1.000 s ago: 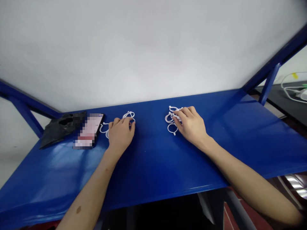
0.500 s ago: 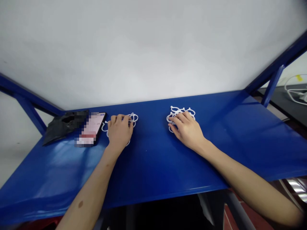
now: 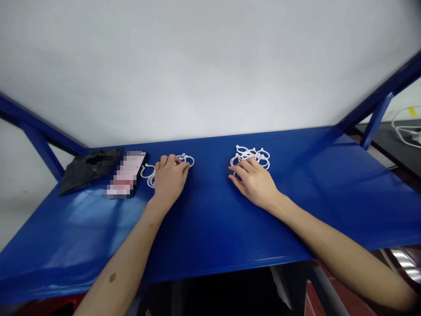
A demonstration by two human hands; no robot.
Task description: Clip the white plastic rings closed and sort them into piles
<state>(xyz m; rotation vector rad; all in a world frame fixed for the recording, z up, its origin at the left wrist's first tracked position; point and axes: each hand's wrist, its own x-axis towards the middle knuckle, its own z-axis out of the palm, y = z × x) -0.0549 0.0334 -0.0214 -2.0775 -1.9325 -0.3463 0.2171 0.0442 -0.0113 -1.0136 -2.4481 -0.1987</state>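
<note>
My left hand (image 3: 169, 177) is palm down over a loose group of white curtain rings (image 3: 150, 179) with small ball ends. Its thumb and forefinger close on one white curtain ring (image 3: 190, 158) at the group's right side; the palm hides part of the group. Farther right, my right hand (image 3: 255, 179) rests with fingers apart on the near edge of a second, overlapping pile of white curtain rings (image 3: 251, 153). The fingers cover the front of that pile, and nothing shows gripped in them.
Both piles lie on a blue tabletop (image 3: 210, 228) against a pale wall. A phone (image 3: 126, 174) with a blurred screen and a crumpled black bag (image 3: 83, 171) lie at the left. Blue frame bars (image 3: 378, 118) rise at both ends. A white cable (image 3: 403, 131) is at far right.
My left hand has shifted slightly right with the ring at its fingertips, uncovering rings on its left. My right hand has drawn back slightly, showing more of its pile.
</note>
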